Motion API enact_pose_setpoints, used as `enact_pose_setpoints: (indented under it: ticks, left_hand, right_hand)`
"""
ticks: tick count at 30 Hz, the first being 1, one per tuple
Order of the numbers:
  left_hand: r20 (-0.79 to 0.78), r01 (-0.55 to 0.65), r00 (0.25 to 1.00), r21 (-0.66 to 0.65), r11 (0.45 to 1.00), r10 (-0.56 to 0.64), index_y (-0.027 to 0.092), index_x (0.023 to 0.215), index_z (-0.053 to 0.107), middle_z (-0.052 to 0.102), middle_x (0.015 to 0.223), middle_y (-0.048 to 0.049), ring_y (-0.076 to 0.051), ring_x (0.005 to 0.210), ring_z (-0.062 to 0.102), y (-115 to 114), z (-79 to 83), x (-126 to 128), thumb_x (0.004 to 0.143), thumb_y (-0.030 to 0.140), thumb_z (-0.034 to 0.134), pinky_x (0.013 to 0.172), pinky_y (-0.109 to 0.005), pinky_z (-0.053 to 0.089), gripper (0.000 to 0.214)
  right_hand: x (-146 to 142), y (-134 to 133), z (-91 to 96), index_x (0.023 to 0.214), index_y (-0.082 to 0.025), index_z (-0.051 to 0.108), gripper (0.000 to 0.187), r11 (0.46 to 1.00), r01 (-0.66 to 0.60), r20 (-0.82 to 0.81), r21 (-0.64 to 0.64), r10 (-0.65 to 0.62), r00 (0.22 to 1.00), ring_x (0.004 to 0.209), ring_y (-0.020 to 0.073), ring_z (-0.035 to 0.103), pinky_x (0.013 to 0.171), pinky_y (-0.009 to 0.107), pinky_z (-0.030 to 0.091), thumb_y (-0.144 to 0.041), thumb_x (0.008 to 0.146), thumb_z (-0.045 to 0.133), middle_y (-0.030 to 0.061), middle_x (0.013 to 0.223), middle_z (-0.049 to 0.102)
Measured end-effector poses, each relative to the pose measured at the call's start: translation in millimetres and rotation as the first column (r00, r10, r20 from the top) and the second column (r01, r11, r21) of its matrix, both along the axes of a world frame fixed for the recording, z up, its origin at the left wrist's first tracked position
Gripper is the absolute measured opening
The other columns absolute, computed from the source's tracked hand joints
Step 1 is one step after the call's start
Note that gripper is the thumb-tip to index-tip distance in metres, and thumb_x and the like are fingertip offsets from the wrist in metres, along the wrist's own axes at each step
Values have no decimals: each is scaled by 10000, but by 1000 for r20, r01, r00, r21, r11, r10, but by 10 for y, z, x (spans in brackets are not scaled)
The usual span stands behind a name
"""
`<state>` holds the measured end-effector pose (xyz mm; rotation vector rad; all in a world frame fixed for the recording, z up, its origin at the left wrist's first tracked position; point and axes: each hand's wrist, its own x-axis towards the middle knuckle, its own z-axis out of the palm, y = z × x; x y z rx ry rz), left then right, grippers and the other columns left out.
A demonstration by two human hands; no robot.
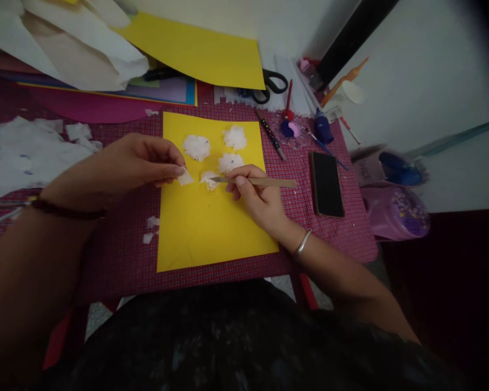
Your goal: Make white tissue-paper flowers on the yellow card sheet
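A yellow sheet of paper (212, 228) lies on the table with several clusters of white tissue paper (196, 147) on its upper half. Between the thumb and fingers of my left hand (142, 160) is a small white piece of tissue paper (185, 177), held at the sheet's left edge. My right hand (258, 195) grips a thin, light brown stick (275, 183), possibly a paintbrush. The stick's tip touches the smallest white cluster (209, 180), near the middle of the sheet. My right fingers partly cover the stick.
A phone (327, 183) lies to the right. Behind it are a paintbrush (328, 147), a dark pen (271, 136), a paint bottle (323, 127) and black scissors (275, 82). White tissue pieces (36, 152) pile up at left. Another yellow sheet (204, 51) rests at the back.
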<state>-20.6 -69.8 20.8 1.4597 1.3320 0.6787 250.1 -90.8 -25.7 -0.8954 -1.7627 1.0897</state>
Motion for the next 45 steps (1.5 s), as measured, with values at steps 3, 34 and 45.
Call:
enact_pose_setpoints:
  ticks: [3, 34, 45]
  left_hand:
    - [35, 41, 999, -33, 999, -39, 231, 752, 782, 610, 620, -11, -146, 585, 495, 11, -19, -8, 738, 364, 846, 551, -248, 355, 148]
    - [63, -77, 995, 55, 996, 73, 228, 749, 716, 566, 592, 4, -141, 565, 443, 110, -198, 292, 790, 355, 747, 565, -299, 326, 137]
    - [145, -112, 984, 16, 994, 109, 202, 768, 730, 637, 647, 2, -125, 585, 511, 53, -86, 242, 782, 271, 781, 581, -279, 374, 87]
  right_hand:
    - [-7, 19, -19, 1093, -234, 696, 459, 1000, -1, -5, -13, 1, 1000, 764, 124, 638, 668, 277, 557, -651, 1081, 505, 21, 943, 679]
    - [-57, -112, 116, 1189, -212, 692, 321, 856, -332, 653, 397, -9, 758, 901, 220, 675, 759, 361, 560, -288, 1160, 382, 101, 1097, 726]
    - [-81, -80, 66, 1109, -214, 705, 333, 841, -296, 571, 453, -18, 821, 881, 212, 658, 750, 359, 539, -328, 1159, 397, 92, 1031, 706]
